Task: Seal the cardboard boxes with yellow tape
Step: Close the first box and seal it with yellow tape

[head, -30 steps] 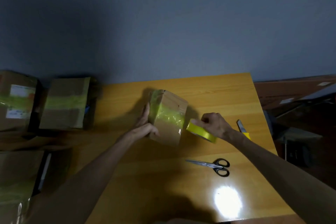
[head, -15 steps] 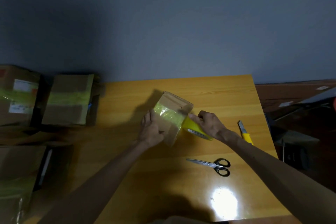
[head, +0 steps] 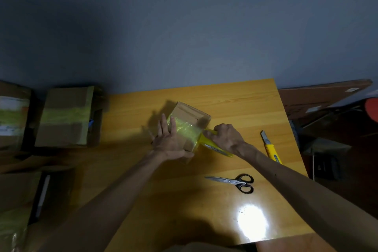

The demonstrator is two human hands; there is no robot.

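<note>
A dim grey-blue wall (head: 184,26) stands behind an orange-toned wooden table (head: 235,104), which catches a bright glare spot near its front edge. The left hand (head: 171,141) lies flat and open on the small cardboard box (head: 190,113), fingers straight and spread over the taped face, with the thumb along the box's near lower edge. The right hand (head: 227,138) is curled round a yellow tape roll (head: 212,145) and holds it tight against the box's right corner. The box sits tilted near the middle of the table. A translucent strip of yellow tape (head: 186,130) runs across its upper face from under the left fingers to the roll, and bare brown cardboard shows on the far side. Black-handled scissors (head: 235,182) lie closed on the near right of the table, and a yellow utility knife (head: 270,146) lies beside the right forearm. Off to the left sit larger cardboard boxes (head: 63,116) banded with yellow tape.
</note>
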